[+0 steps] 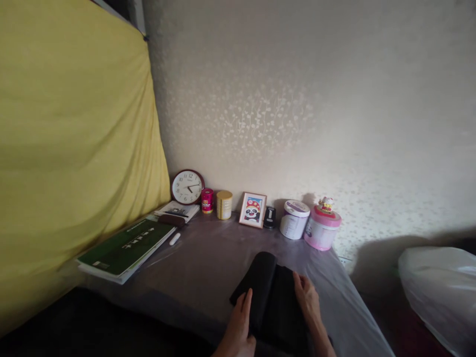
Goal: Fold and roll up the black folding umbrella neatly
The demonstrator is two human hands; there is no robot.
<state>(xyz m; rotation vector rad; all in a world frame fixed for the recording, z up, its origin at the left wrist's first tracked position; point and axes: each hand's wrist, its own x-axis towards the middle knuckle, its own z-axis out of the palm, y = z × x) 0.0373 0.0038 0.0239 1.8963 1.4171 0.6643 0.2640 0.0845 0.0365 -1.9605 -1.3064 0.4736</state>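
A black, soft-looking folded item (286, 302) lies at the front of the table, its left part rounded over like a thick fold. Whether it is a garment or another kind of cloth I cannot tell. My left hand (238, 327) grips its left side near the front, fingers pointing away from me. With bent fingers, my right hand (308, 300) holds the right edge farther back. The item's near end runs down between my wrists to the bottom of the view.
Along the wall stand a round clock (188, 187), a pink can (207, 201), a yellow can (224, 206), a panda picture frame (253, 210), a small black object (269, 218) and two tubs (294, 223). A green book (130, 245) lies left, beside a yellow curtain (74, 124).
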